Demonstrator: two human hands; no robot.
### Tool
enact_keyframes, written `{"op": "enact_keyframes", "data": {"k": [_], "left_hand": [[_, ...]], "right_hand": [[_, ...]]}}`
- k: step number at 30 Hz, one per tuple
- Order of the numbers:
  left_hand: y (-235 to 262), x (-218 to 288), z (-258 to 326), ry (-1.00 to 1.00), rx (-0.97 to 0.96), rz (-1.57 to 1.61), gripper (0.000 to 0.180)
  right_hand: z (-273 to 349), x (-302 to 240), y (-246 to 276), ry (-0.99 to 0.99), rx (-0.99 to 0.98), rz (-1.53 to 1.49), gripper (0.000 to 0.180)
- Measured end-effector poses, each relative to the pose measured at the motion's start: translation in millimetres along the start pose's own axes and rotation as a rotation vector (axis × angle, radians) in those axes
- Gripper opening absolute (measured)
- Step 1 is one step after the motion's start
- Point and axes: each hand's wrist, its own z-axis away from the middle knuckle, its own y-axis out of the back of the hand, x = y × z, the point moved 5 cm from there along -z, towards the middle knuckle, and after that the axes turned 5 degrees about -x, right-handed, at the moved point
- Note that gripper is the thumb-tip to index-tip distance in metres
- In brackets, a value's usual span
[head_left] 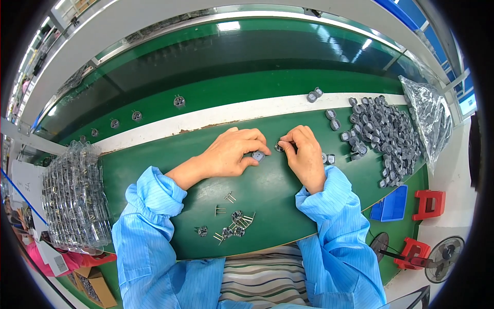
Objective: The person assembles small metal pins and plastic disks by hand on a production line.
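Here, left hand [231, 153] pinching a grey cap [258, 155]; right hand [304, 153] pinching a small part [279, 148]; clear bag [427, 121] far right.

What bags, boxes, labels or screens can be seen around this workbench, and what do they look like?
Clear plastic bag: right end of bench, crumpled, shiny, beside the grey parts pile.
Clear packs of parts: left edge, stacked, glossy.
Cardboard box: lower left, brown, open.
Blue bin: right bench edge, small, open-fronted.

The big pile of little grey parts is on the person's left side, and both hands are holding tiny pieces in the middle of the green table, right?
Not quite. The head view shows the pile of grey parts on the person's right side. The rest holds: the left hand and right hand pinch tiny pieces over the middle of the green table.
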Motion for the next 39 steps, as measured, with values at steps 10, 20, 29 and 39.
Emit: {"op": "enact_keyframes", "data": {"k": [10, 20, 29, 39], "left_hand": [[-0.7, -4.2, 0.1, 0.198, 0.055, 0.09, 0.04], [-3.5, -6.4, -0.7, 0.231, 0.065, 0.101, 0.037], [-4.9, -2.5, -1.0, 0.241, 0.12, 0.065, 0.034], [3.5, -13.4, 5.1, 0.312, 0.2, 0.182, 0.031]], "right_hand": [[-1.3, -18.0, -8.8, 0.081, -0.119, -0.345, 0.015], [0.9, -43.8, -6.9, 0.349, -0.016, 0.046, 0.02], [4.5, -46.6, -12.7, 0.309, -0.037, 0.061, 0.018], [11.6, -42.3, 18.0, 0.185, -0.008, 0.106, 0.038]]}}
